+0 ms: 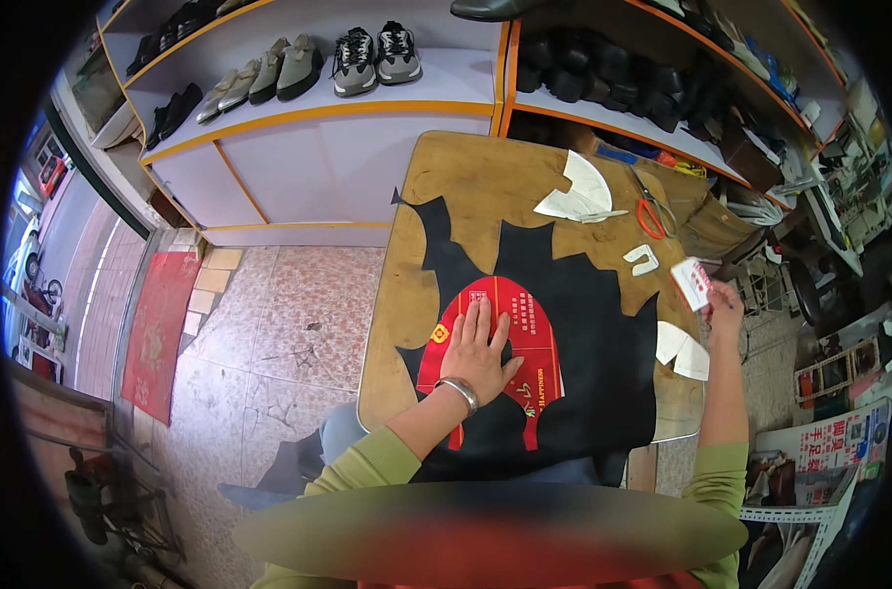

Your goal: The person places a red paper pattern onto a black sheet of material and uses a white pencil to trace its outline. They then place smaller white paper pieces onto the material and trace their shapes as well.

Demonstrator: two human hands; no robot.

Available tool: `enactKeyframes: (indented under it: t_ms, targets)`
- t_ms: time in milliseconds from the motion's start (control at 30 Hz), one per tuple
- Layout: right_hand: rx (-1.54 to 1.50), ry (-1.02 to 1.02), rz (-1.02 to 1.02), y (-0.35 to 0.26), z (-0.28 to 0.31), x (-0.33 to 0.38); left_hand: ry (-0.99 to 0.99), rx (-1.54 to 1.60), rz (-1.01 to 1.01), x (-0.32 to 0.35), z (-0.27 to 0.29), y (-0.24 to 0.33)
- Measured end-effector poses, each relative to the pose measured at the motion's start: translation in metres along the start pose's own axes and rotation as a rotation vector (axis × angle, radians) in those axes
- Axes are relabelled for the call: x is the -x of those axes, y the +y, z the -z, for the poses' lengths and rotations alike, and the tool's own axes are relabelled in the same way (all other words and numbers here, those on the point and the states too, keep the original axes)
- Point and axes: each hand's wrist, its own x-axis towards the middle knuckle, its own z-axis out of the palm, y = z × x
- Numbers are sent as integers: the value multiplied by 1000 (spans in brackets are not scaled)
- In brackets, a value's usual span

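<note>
Under the flat, open left hand (480, 346), a red pattern (490, 358) is pinned on black leather (583, 344); right hand (723, 299) grips what looks like a small card (692, 283). Step judged: positioning; tracing needs steady pressure.

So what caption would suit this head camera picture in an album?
Left hand flat on a red pattern over black leather; right hand lifts a small card.

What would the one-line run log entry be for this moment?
left hand flat on red pattern | pattern on black leather | right hand holds small card
</note>
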Motion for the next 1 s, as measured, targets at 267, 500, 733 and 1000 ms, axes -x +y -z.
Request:
enactKeyframes:
  t_ms: [267,500,733,1000]
  targets:
    - [-415,-533,-199,-57,-238,155,-15,23,-18,-1,4,-10]
    - [-234,-568,-91,-55,-334,190,9,17,-58,-2,5,-9]
    - [164,-527,670,-38,-311,187,50,86,-55,-1,-2,-13]
    - [283,-593,857,-24,-307,192,98,515,-118,-13,12,-52]
